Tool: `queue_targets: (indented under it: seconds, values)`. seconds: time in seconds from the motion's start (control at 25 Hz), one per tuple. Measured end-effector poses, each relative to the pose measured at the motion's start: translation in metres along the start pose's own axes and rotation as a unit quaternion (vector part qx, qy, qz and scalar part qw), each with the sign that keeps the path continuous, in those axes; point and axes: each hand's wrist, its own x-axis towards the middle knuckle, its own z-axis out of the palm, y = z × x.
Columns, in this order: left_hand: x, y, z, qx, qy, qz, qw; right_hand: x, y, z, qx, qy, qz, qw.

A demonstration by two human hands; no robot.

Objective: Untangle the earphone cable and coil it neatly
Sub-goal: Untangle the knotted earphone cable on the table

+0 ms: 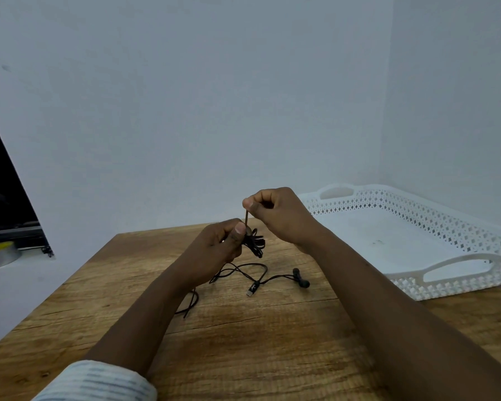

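**One strand drawn straight up from the knot**

The left hand [223, 244] closes thumb and fingers on the bunched part of the earphone cable [253, 243], held just above the wooden table [243, 342]. The right hand [275, 215] sits directly above it, thumb and forefinger pinched shut on a single strand that runs taut and near-vertical between the two grips. The loose remainder, with plug [250, 290] and earbuds [300, 277], trails on the table below. Judged from this, the next pull goes upward along that strand, away from the left hand.
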Motion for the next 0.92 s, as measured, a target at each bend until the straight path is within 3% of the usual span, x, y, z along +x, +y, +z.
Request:
queue_targets:
  seconds: [0.2, 0.56, 0.76, 0.92]
  values:
    - [0.001, 0.006, 0.007, 0.051, 0.058, -0.017, 0.997, -0.001, -0.006, 0.01, -0.027, 0.06, -0.035, 0.997]
    - [0.001, 0.007, 0.009, -0.006, 0.026, -0.046, 0.999, 0.0, 0.004, 0.016, 0.012, 0.113, 0.006, 0.994]
    - [0.005, 0.0, 0.011, -0.117, 0.19, -0.114, 0.968, 0.001, 0.003, 0.017, 0.186, 0.062, 0.171, 0.966]
    - [0.008, -0.012, 0.01, -0.229, 0.247, -0.171, 0.926, -0.003, 0.007, 0.029, 0.171, -0.043, 0.194, 0.965]
